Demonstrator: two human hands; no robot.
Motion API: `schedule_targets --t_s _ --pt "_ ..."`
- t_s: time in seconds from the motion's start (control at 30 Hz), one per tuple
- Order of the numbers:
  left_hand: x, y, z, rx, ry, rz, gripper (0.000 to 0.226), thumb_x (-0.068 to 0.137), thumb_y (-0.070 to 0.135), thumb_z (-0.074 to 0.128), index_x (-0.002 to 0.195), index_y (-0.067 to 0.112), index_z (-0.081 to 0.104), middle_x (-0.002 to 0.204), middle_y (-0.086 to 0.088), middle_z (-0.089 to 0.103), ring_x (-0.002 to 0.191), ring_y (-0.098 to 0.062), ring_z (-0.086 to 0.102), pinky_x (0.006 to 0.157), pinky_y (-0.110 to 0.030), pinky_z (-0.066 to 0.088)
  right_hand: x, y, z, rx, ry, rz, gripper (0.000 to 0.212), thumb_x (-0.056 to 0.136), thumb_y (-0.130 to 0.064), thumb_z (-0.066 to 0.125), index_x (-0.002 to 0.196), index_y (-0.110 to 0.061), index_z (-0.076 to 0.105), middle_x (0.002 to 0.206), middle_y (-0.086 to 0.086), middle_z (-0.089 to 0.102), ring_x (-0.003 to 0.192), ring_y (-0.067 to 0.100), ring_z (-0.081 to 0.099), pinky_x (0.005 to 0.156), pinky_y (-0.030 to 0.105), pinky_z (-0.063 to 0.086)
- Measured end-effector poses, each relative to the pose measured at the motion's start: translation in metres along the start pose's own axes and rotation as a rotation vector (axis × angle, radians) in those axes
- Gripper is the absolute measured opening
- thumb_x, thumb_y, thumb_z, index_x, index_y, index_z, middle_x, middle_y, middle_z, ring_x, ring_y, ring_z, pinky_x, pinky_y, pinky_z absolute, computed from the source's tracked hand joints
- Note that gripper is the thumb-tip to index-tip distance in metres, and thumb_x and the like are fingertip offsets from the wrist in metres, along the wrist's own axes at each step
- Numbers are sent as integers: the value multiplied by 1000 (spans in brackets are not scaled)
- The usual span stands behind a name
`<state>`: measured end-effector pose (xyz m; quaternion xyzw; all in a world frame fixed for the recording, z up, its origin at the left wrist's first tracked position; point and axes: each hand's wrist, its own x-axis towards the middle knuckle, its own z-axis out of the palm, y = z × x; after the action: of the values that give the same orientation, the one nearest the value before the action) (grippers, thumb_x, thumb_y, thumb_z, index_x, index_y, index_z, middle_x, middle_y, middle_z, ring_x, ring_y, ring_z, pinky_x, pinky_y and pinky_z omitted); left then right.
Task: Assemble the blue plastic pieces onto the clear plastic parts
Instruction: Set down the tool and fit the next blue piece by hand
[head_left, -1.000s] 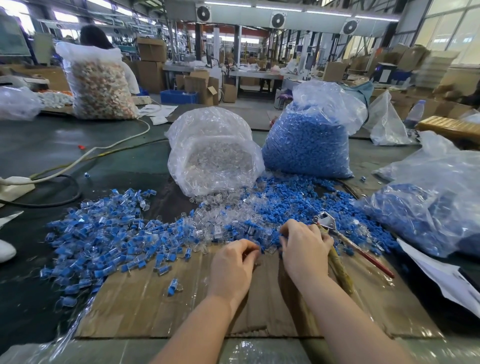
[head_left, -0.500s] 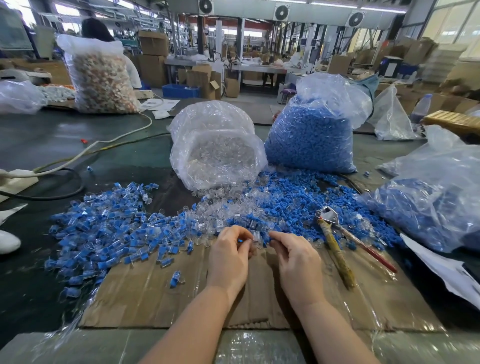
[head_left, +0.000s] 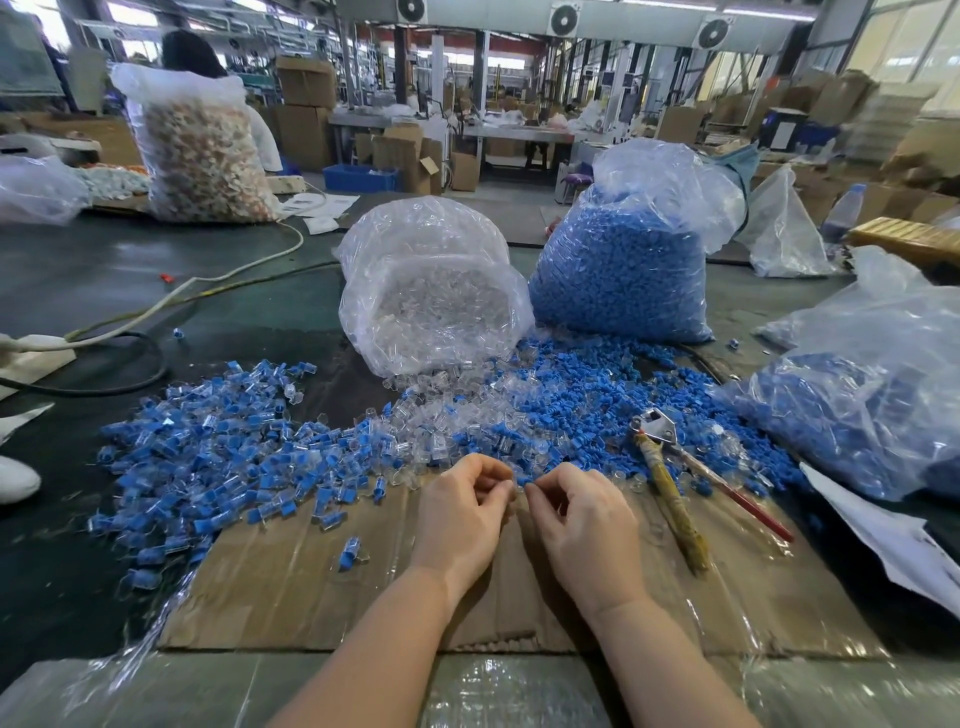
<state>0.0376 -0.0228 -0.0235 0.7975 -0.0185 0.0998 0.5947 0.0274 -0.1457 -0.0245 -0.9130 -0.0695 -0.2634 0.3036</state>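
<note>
Cardboard (head_left: 291, 587) under clear film lies below both hands. Left hand (head_left: 457, 519) and right hand (head_left: 589, 525) are close together above it, fingertips almost meeting. The right hand pinches a small blue piece (head_left: 523, 480) between thumb and finger; the left hand's fingers are curled toward it, and I cannot tell for sure if they hold a clear part. One assembled piece (head_left: 349, 553) lies alone left of the left hand. Farther left spreads a heap of assembled pieces (head_left: 208, 441). Just beyond the fingertips lie loose clear parts (head_left: 431, 426), and beyond the right hand loose blue pieces (head_left: 582, 405). Right of the right hand lies a tool (head_left: 670, 493) with yellow and red handles. Behind stand a bag of clear parts (head_left: 431, 306) and a blue bag (head_left: 618, 270); another blue bag (head_left: 872, 395) is far right.
</note>
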Motion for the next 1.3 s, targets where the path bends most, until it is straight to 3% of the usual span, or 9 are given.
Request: schedule_targets --t_s 0.23,0.37,0.57,0.7,0.83,0.93,1.03,1.13,1.3 --pt "0 0 -1 39 -28 36 25 86 6 61 76 29 60 70 10 62 63 3 57 62 -10 47 0 -4 -2 -36 24 -48 13 73 -19 78 69 -16 66 64 -2 63 64 22 56 63 29 39" --pt "0 1 -2 36 -16 49 29 88 7 58 76 33 58 74 13 63 68 8 57 63 -4 42 0 -3 -2 23 20 -104 19 74 -19 78 91 -16 70 77 -5 66 73 18 59 69 32 47" --pt "0 3 -2 49 -35 47 29 89 7 57 76 33 59 72 12 64 69 7 58 61 -4 42 1 -1 -3 51 -9 -160 29 81 -45 57 92 -22 71 76 -9 59 72 13 54 66 22 39" --pt "0 3 -3 36 -34 46 21 86 9 61 78 28 62 71 10 65 65 6 58 61 -7 44 1 -4 -5 62 -9 -161 43 82 -53 45 88 -19 71 77 -8 62 73 15 57 66 26 43" --pt "0 2 -3 26 -26 35 16 85 9 64 80 24 64 73 6 66 68 -3 60 66 -14 49 1 -5 -7 57 -37 -167 35 81 -46 54 89 -17 72 77 -5 62 73 17 58 66 28 45" --pt "0 3 -3 32 -25 35 20 85 9 64 76 27 61 72 9 64 68 -2 59 63 -9 46 1 -3 -7 23 -1 -163 20 77 -23 72 95 -15 71 82 -3 62 78 19 58 72 31 46" --pt "-1 4 -3 30 -23 23 20 85 9 64 77 27 60 74 7 64 71 -6 60 64 -9 45 7 3 -15 -47 76 -51 30 76 -18 75 104 -13 68 94 1 62 89 21 57 81 33 39" --pt "-2 6 -4 41 -33 18 18 87 10 61 79 26 59 78 6 64 74 -4 59 63 -4 43 19 18 -32 -258 104 247 42 85 -33 64 123 -15 56 114 7 57 105 23 51 91 36 34" --pt "-3 8 -4 50 -47 18 17 87 9 60 81 25 58 81 6 62 75 -2 57 64 -4 43 31 52 -59 -637 -264 681 70 89 -60 38 143 -18 23 146 17 29 132 34 28 106 55 21"
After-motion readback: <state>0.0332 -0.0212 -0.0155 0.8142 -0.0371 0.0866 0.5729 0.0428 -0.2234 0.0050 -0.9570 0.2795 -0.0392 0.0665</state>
